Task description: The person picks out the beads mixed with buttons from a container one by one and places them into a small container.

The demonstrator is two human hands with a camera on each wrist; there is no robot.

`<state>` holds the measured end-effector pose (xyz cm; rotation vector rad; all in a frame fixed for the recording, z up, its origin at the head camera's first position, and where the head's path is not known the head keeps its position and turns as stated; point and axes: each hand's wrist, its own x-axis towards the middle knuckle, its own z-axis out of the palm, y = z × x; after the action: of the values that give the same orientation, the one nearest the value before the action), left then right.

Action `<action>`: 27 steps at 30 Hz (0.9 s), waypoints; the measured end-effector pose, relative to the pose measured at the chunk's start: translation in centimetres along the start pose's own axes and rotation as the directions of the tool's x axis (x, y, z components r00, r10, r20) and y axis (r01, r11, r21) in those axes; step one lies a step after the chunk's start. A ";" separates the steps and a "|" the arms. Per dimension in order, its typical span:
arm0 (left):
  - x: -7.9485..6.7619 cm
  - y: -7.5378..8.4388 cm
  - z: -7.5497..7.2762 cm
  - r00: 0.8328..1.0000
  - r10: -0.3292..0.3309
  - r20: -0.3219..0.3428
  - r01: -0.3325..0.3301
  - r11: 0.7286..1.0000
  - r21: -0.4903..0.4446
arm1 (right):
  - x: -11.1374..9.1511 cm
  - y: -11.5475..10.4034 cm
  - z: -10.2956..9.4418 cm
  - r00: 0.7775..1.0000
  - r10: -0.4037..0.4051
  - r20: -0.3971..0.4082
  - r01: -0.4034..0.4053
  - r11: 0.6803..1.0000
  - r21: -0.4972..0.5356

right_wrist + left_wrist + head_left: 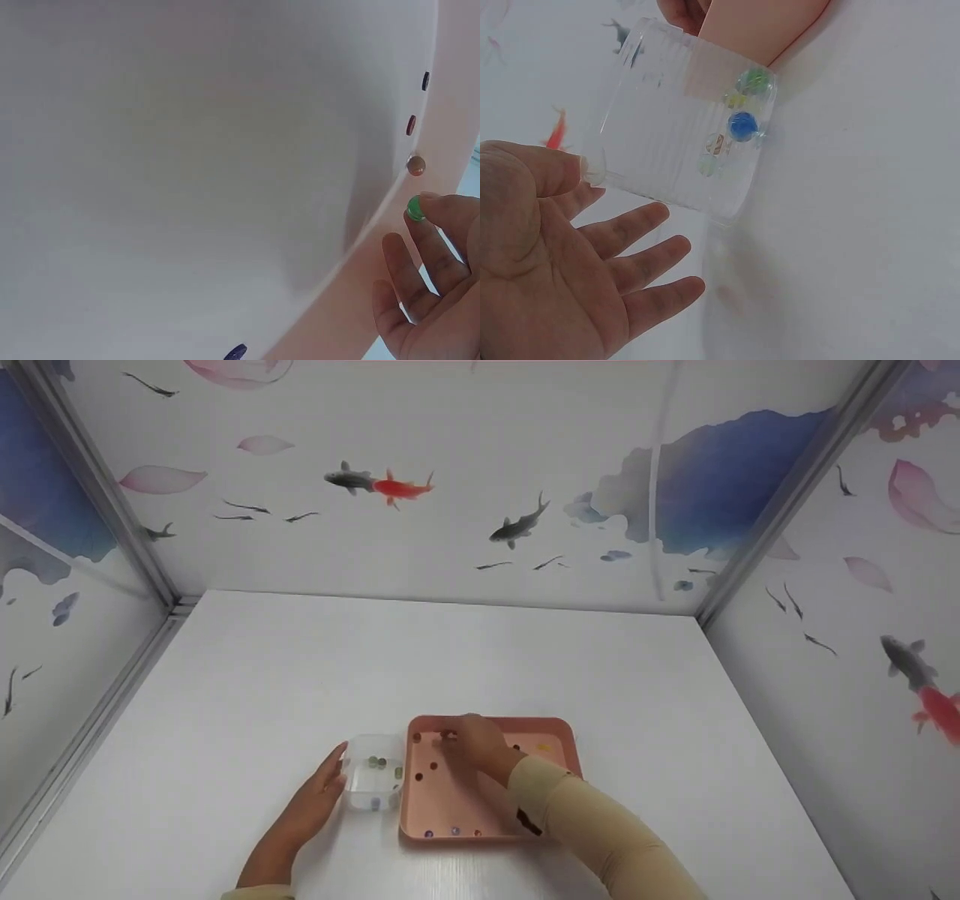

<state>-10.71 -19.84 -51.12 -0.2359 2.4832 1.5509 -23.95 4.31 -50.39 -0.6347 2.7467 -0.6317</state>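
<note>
A clear plastic container [364, 780] stands on the white table, against the left side of a coral tray [442, 802]. Several glass marbles lie in it, among them a blue marble [742, 126]. My left hand [313, 802] touches the container's left side, thumb at the rim and the other fingers extended. Over the tray's far left part is my right hand [476, 741]. Between thumb and forefinger it pinches a green marble [416, 208], seen in the right wrist view. Close by sits a brownish marble [416, 166].
Several more marbles are spread over the tray, such as a blue marble [428, 834] along its near edge and a dark marble [418, 777] at the left. Printed panels [450, 555] enclose the table [450, 652] at the back and both sides.
</note>
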 end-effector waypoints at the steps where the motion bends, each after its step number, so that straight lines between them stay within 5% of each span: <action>1: 0.0 0.0 0.0 1.000 -0.005 0.001 0.005 1.000 -0.003 | -0.1 0.0 -0.1 1.000 -0.006 0.004 0.006 1.000 0.001; 14: 0.1 -0.1 0.1 1.000 -0.002 -0.005 0.002 1.000 0.004 | -0.2 -0.4 -1.2 0.987 -0.141 -0.074 0.139 0.990 -0.034; 27: 0.1 -0.1 0.2 1.000 0.011 -0.006 -0.011 1.000 -0.004 | -0.5 -1.0 -2.4 0.990 -0.116 -0.085 0.131 0.969 0.208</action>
<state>-10.79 -19.73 -51.34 -0.2278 2.4903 1.5617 -23.96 4.60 -47.82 -0.7489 2.6685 -0.9810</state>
